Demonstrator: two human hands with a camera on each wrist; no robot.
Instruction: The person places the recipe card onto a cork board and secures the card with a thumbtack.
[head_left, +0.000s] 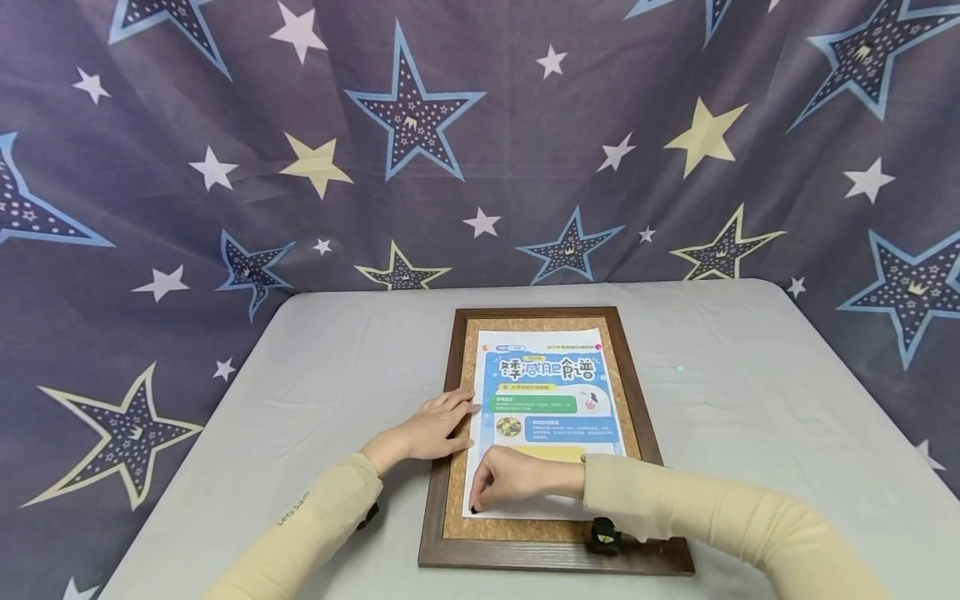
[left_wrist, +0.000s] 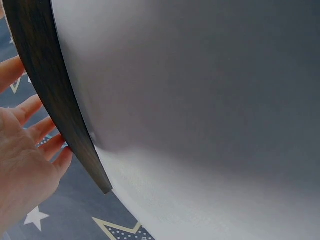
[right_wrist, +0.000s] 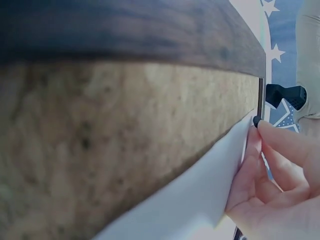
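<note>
A printed poster (head_left: 555, 408) with Chinese text lies on a cork board (head_left: 517, 530) in a dark brown wooden frame (head_left: 555, 557). My right hand (head_left: 513, 479) pinches a small black push pin (right_wrist: 256, 121) between thumb and index finger at the poster's lower left corner. In the right wrist view the poster's pale lower edge (right_wrist: 200, 185) crosses the cork. My left hand (head_left: 438, 423) rests flat across the frame's left side, fingertips on the poster's left edge. An orange-red pin (head_left: 485, 347) marks the upper left corner, a pink pin (head_left: 597, 347) the upper right.
A small green pin (head_left: 679, 368) lies on the white-covered table (head_left: 352, 358), right of the board. Behind the table hangs a dark star-patterned cloth (head_left: 502, 108). A black wrist camera (head_left: 604, 535) on the right arm is above the frame's lower edge.
</note>
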